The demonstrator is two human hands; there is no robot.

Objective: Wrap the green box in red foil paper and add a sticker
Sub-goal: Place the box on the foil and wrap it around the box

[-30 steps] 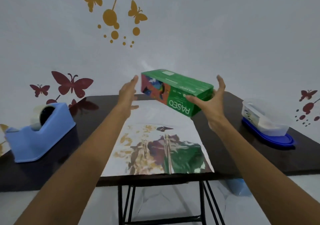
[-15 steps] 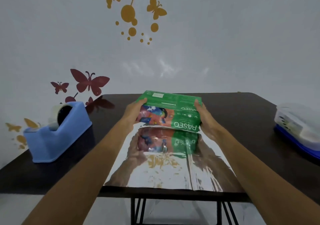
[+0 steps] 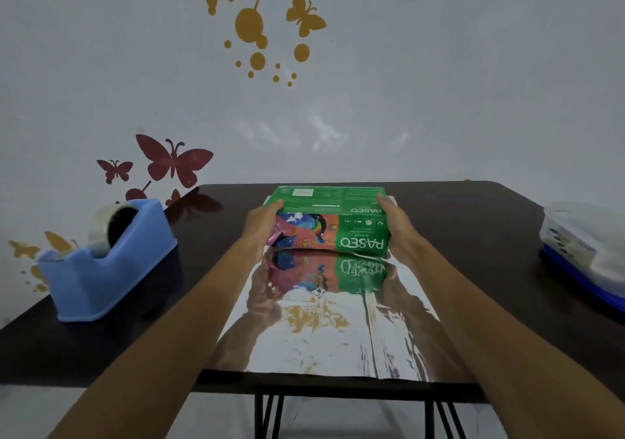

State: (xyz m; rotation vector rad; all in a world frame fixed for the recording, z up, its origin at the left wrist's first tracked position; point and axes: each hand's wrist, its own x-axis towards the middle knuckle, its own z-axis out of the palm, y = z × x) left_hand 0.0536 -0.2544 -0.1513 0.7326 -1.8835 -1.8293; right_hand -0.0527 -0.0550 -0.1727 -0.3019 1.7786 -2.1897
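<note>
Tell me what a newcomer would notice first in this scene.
The green box stands out, gripped at its ends by the left hand and right hand at the far end of a mirror-like foil sheet that reflects it. A blue tape dispenser sits on the dark table to the left.

Home room, butterfly decals [image 3: 174,163] on wall, dark table [image 3: 473,222]
</note>
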